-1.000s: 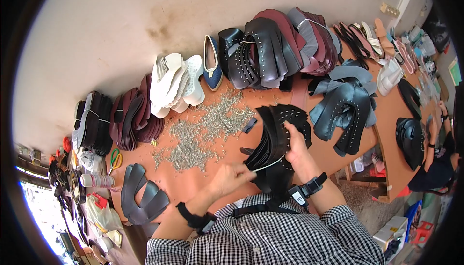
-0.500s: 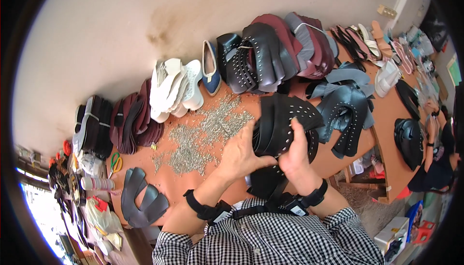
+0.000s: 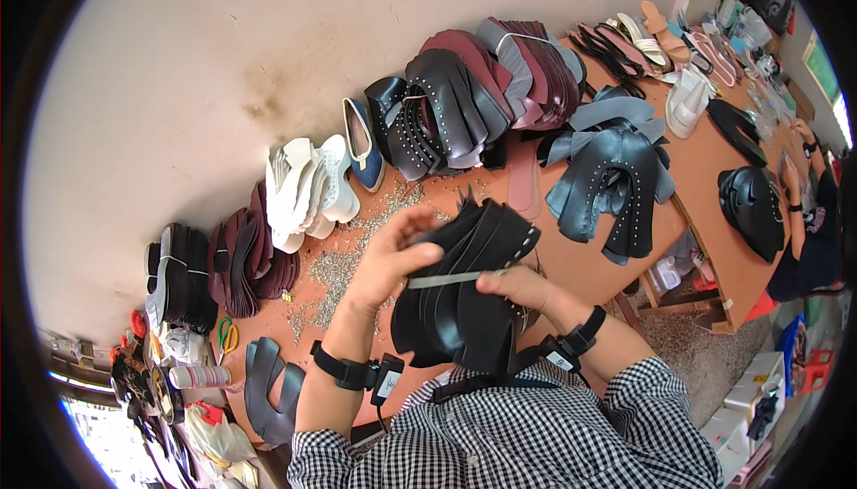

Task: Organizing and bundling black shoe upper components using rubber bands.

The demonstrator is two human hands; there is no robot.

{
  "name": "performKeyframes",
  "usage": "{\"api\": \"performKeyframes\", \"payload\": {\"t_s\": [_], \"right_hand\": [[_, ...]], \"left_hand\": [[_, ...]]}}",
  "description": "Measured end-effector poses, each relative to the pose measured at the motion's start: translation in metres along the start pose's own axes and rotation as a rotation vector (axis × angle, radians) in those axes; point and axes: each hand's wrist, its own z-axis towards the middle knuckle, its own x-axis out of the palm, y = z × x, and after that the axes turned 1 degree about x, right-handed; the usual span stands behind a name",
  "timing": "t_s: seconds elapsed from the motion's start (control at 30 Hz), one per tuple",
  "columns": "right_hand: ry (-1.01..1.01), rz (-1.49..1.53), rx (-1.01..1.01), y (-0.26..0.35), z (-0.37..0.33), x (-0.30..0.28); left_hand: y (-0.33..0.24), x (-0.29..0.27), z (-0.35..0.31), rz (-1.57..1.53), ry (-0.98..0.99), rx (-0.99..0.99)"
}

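A bundle of black leather shoe uppers (image 3: 469, 310), with metal studs along one edge, is held up in front of my chest. A pale elastic band (image 3: 444, 281) crosses it. My right hand (image 3: 527, 291) is closed on the bundle's right side, thumb against the band and the other fingers mostly hidden. My left hand (image 3: 393, 257) is beside the bundle's upper left, fingers loosely bent and thumb apart, with nothing visible between them. Small metal studs (image 3: 332, 273) lie scattered on the orange-brown table (image 3: 571, 279) beyond my left hand.
Studded black uppers (image 3: 616, 190) lie at the right, near the table's edge. Along the wall stand maroon upper stacks (image 3: 237, 261), white pieces (image 3: 299, 190) and a blue shoe (image 3: 364, 150). Scissors (image 3: 228, 335) rest at the left. Another person's hands (image 3: 793, 172) show far right.
The bundle has been turned, and its band now faces up. My left hand has come away to the left, while my right hand keeps hold. The view has shifted.
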Motion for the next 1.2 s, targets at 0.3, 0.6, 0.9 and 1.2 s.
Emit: {"api": "performKeyframes", "payload": {"t_s": [0.3,0.6,0.9,1.2], "right_hand": [[-0.050,0.931,-0.166,0.012,-0.005,0.006],[-0.186,0.706,-0.265,-0.003,-0.006,0.009],[-0.080,0.417,-0.279,0.014,-0.034,0.020],[-0.418,0.423,-0.193,0.018,-0.010,0.053]], "left_hand": [[0.033,0.039,-0.019,0.101,-0.020,0.180],[0.016,0.021,-0.011,-0.496,0.118,0.163],[-0.018,0.014,-0.006,0.221,-0.003,0.311],[0.014,0.028,0.007,-0.151,-0.204,0.274]]}}
